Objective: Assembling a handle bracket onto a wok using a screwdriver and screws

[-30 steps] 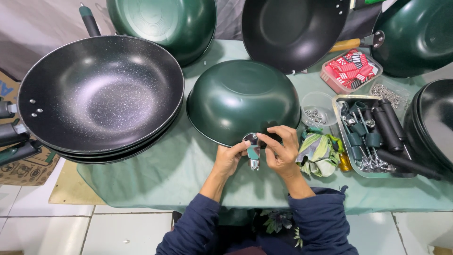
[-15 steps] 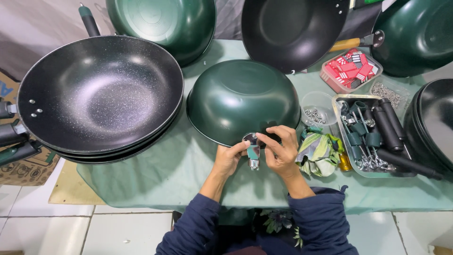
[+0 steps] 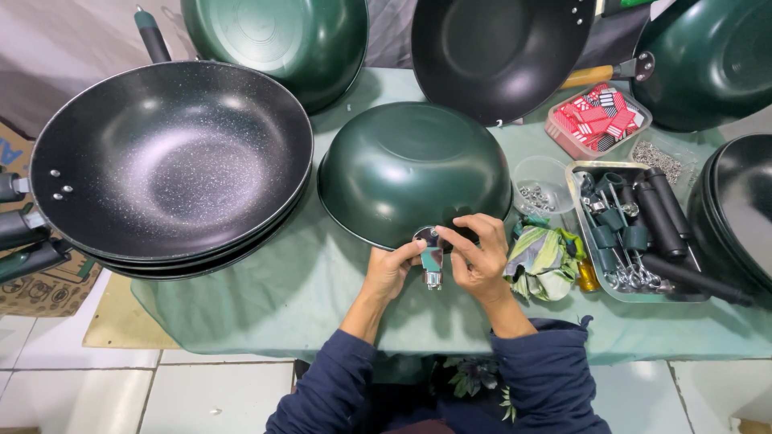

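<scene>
While the overturned green wok lies on the worktop, we pinch a metal handle bracket at its near rim with both hands, left and right. The bracket seems placed but not yet fastened, and no handle is on; the handles wait in the tray right of the wok.

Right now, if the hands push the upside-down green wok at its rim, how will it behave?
The upside-down green wok looks like rigid metal, so it should not flex. It rests on its wide rim on the green cloth, so it would probably slide or drag the cloth rather than tip. Its glossy dome looks slippery to grip.
</scene>
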